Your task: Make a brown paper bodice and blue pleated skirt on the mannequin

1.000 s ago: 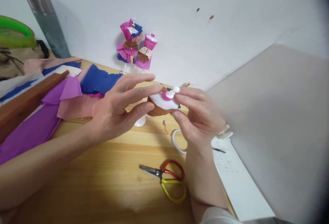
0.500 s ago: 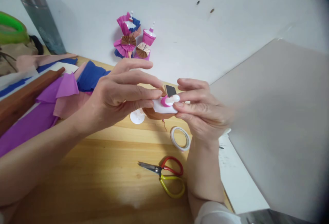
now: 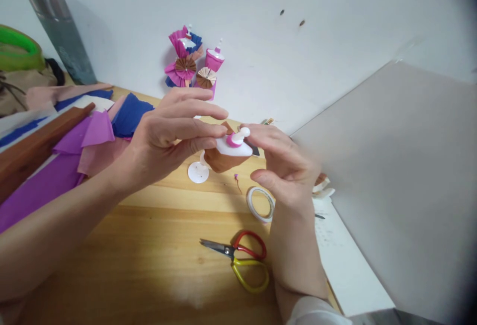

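A miniature dress form, white-topped with a pink collar and white knob, has brown crepe paper around its side. My left hand pinches its left edge between thumb and fingers. Just right of it is my right hand, thumb and fingers spread apart; its fingertips are close to the knob, and whether they touch the form I cannot tell. A round white base shows below the form. Scissors with one red and one yellow handle lie on the table, below a roll of white tape.
Crepe paper strips in purple, brown, blue and pink lie at the left. Behind them stand a flask and a green-rimmed bag. Two decorated dress forms are by the wall. White paper lies at the right.
My right hand has loosened from the dress form's right side, its thumb now dropped away from the fingers. The left hand still pinches the form, which has shifted slightly left in view.
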### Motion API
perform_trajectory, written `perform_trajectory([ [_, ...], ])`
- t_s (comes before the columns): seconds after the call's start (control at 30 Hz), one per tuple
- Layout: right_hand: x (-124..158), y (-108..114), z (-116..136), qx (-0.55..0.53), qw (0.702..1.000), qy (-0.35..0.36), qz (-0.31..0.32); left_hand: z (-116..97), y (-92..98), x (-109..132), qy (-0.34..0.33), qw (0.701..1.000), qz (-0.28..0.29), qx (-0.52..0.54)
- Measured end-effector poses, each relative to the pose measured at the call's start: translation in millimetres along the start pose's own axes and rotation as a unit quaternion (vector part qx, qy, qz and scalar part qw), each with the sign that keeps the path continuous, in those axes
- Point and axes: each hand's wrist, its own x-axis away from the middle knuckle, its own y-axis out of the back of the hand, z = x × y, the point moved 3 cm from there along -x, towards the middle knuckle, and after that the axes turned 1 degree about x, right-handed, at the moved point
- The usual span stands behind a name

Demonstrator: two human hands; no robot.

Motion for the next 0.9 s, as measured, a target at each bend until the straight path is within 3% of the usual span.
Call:
perform_trajectory([
  [0.33,3.1,-9.7,12.9,0.003,0.995,-0.039,-0.092,-8.8,-1.6,1.6,0.020,0.999,0.040,0.031],
  [0.47,6.7,-9.6,12.5,-0.004,0.988,-0.076,-0.131,-9.7,-2.8,7.8,0.104,0.987,0.049,0.109],
  [0.6,9.4,-7.8,6.2,-0.018,0.982,-0.111,-0.152,8.4,-9.3,20.1,0.223,0.945,0.051,0.233],
  [0.67,9.6,-6.8,3.8,-0.016,0.980,-0.115,-0.161,19.6,-16.6,26.9,0.253,0.926,0.089,0.266],
  [0.77,9.3,-7.3,1.8,-0.029,0.977,-0.122,-0.170,31.1,-31.4,36.4,0.299,0.906,0.187,0.235],
  [0.9,9.4,-10.0,0.2,-0.044,0.973,-0.126,-0.186,29.9,-51.2,42.9,0.342,0.869,0.306,0.188],
])
